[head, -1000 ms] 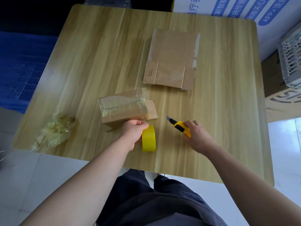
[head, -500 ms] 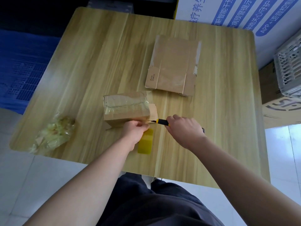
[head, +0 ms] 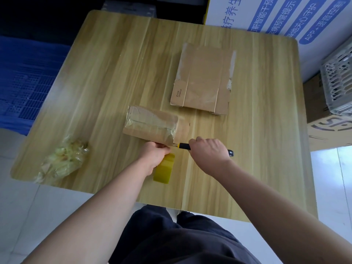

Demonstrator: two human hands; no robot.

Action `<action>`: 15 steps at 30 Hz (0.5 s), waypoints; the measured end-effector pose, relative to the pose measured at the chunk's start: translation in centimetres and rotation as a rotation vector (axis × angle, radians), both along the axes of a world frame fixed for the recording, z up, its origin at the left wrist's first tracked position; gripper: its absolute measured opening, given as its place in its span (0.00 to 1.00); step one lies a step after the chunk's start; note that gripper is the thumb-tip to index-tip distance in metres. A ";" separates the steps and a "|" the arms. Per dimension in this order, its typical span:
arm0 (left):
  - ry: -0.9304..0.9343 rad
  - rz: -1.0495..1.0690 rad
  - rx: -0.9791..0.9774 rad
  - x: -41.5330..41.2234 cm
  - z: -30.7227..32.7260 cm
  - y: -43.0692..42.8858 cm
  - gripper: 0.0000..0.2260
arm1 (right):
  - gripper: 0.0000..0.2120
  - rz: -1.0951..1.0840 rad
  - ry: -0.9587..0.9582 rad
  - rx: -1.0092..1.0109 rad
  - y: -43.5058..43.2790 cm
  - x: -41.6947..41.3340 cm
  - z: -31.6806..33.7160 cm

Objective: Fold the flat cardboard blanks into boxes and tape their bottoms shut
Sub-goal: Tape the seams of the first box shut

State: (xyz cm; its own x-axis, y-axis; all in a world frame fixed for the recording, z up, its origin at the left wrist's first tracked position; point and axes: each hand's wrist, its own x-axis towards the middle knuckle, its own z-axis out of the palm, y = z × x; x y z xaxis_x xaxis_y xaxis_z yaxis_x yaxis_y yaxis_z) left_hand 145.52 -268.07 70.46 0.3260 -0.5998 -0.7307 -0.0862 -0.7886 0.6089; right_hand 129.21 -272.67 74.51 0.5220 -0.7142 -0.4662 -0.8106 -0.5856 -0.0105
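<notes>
Box (head: 152, 124) is the thing to watch: a folded-up carton lying on its side a little near of the table's (head: 106, 77) middle, its upper face and left end wrapped in glossy clear tape. Past it, further off and to the right, a flat blank (head: 203, 80) lies well apart from it, flaps spread, with a small printed mark on its near left flap.

At the box's near right corner both hands meet. The left hand (head: 154, 155) has its fingers curled tight, knuckles right up against the box's near edge, and it sits over the far end of a yellow roll (head: 163, 168) of tape that stands on its edge on the table. It looks to be holding the roll, though the hand hides the grip itself. The right hand (head: 208, 152) is closed round a knife (head: 183, 146). The knife's yellow and black nose pokes out to the left and reaches the box's corner, just beside the left fingers, and its dark tail shows at the right of the fist. The blade is too small to make out.

Over by the table's near left corner lies a crumpled wad (head: 62, 161) of yellowish used tape. Off the table to the right, a grey slatted crate (head: 339, 82) sits on a printed carton (head: 323, 119).
</notes>
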 end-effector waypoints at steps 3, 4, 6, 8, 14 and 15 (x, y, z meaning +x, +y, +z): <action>-0.046 -0.040 -0.006 0.2 0.0 -0.5 0.09 | 0.06 -0.018 -0.020 -0.046 -0.3 -1.0 0.3; -0.054 -0.042 -0.020 0.2 0.1 -0.7 0.10 | 0.07 -0.030 -0.032 -0.062 -0.4 -1.3 0.5; -0.084 -0.064 -0.049 0.2 0.2 -1.3 0.12 | 0.09 -0.056 -0.055 -0.080 -0.6 -1.7 1.0; -0.140 -0.091 -0.082 0.2 0.5 -2.0 0.10 | 0.10 -0.069 -0.078 -0.097 -0.9 -1.8 1.3; -0.269 -0.154 -0.150 0.2 1.2 -3.4 0.13 | 0.11 -0.102 -0.110 -0.106 -1.4 -1.4 1.9; -0.291 -0.172 -0.154 0.2 1.3 -3.4 0.14 | 0.11 -0.113 -0.110 -0.102 -1.4 -1.4 1.9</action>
